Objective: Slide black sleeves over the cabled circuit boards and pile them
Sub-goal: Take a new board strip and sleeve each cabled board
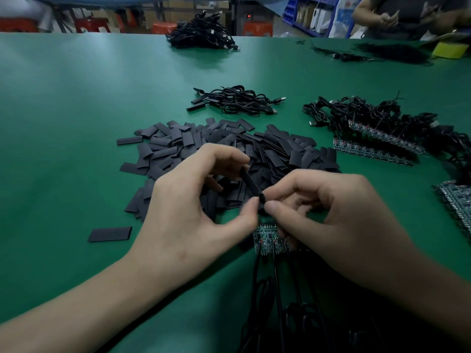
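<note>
Green table point(76, 103) (glossy), scattered black sleeves point(204, 146), shelving point(313, 14) behind

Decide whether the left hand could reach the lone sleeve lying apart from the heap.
Likely yes, once freed: nothing covers the lone sleeve, but the left hand pinches another sleeve with the right hand.

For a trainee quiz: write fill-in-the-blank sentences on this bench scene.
The left hand and right hand both pinch the held sleeve, coloured ___.
The sleeve pile lies on a ___ table.
The rows of bare circuit boards lie to the person's ___.
One loose sleeve lies flat to the ___ of the left hand.
Missing: black; green; right; left.
</note>
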